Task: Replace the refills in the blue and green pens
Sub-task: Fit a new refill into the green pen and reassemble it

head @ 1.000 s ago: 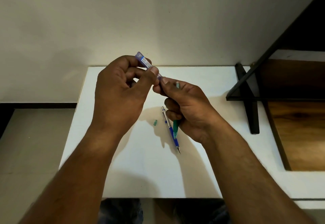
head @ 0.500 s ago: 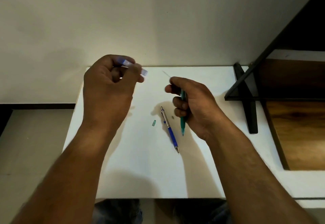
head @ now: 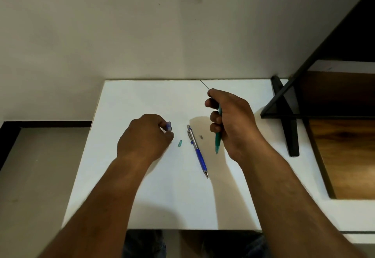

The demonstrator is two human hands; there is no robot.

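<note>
**What I can't make out from the head camera**

I only get part of the green pen [head: 218,140]. The right hand [head: 229,122] curls round its upper half, so just the lower barrel and tip show. The thin dark refill [head: 204,85] rising from the fingertips is a hairline, its lower end lost in the grip. The left hand [head: 146,136] covers nearly all of the blue-capped tube [head: 168,126] it pinches, and I see only a blurred cap end. The small green piece [head: 180,143] beside the blue pen [head: 197,150] is too small for me to tell cap from tip. The dark speck [head: 201,136] on the white table [head: 142,197] I can't identify. The black frame [head: 284,115] and the wooden panel [head: 345,156] run off the right edge, and both forearms leave at the bottom.
</note>
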